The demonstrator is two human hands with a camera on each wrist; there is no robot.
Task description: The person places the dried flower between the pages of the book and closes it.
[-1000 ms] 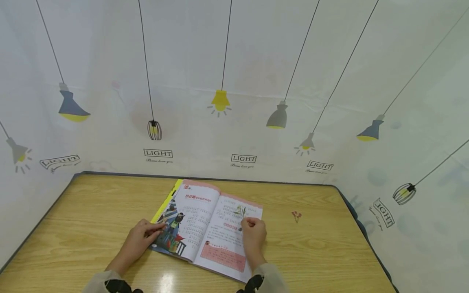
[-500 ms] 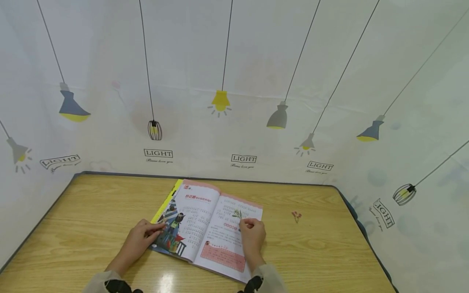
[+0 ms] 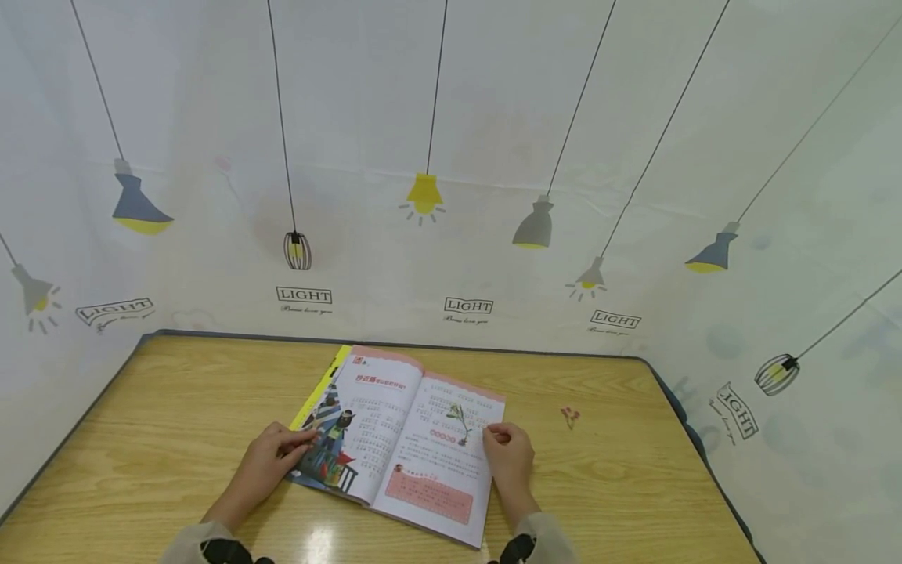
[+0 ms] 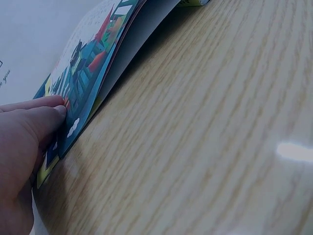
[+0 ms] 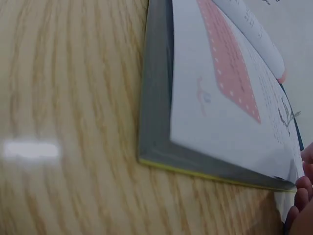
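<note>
On the desk (image 3: 620, 478), clamping the open book (image 3: 407, 427) by its left edge in the left hand (image 3: 270, 454); curling the right hand (image 3: 510, 456) at the opposite edge, not showing whether gripping; bearing on the right page (image 3: 442, 467) a leafy sprig (image 3: 457, 412), slanting lengthwise, pointing leafy end far-left.

You faced a pale, creased backdrop (image 3: 359, 117) printed with hanging lamps (image 3: 425, 193), above a wood-grain worktop (image 3: 613, 470) reflecting light (image 3: 319, 542) at bottom left-centre.

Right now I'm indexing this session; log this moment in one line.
left hand: touching open book | right hand: at book's right edge | green sprig: on right page | red-flowered sprig: on table, right of book
</note>
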